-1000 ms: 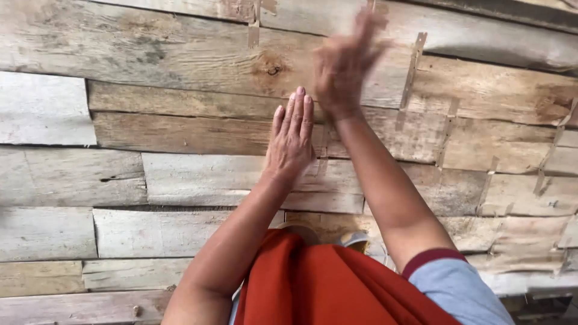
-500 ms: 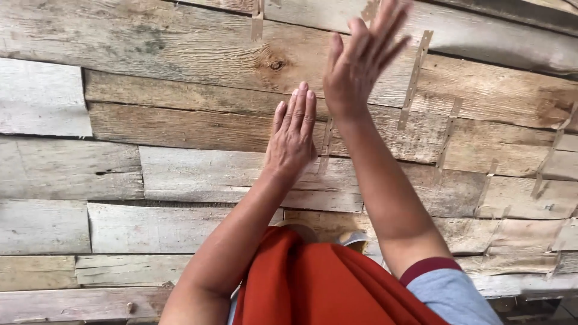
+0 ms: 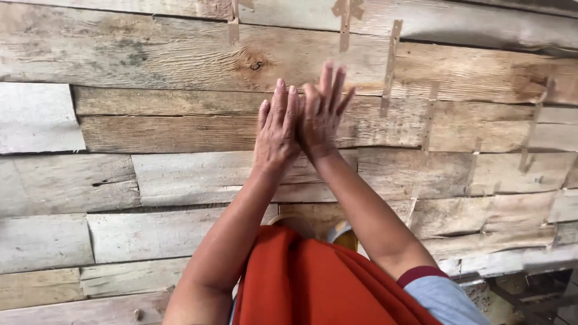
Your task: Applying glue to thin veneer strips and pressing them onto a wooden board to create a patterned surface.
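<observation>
Two bare hands raised over a floor of weathered planks (image 3: 180,66), seen from above. The left hand (image 3: 278,129) is flat, fingers straight and held close together, and holds nothing. The right hand (image 3: 322,111) lies just beside it on the right, palm turned toward the left hand, fingers straight and slightly fanned, also empty; its outline is a little blurred. The two hands touch or nearly touch along their inner edges; whether the palms press fully together cannot be told. A dark knot (image 3: 256,65) in the wood lies just above and left of the left hand's fingertips. Thin pale slats (image 3: 391,66) lie across the planks to the right of the right hand. Below the hands, between the forearms, hangs an orange-red cloth (image 3: 313,283); a blue sleeve (image 3: 442,298) with a dark red cuff covers the right upper arm.
</observation>
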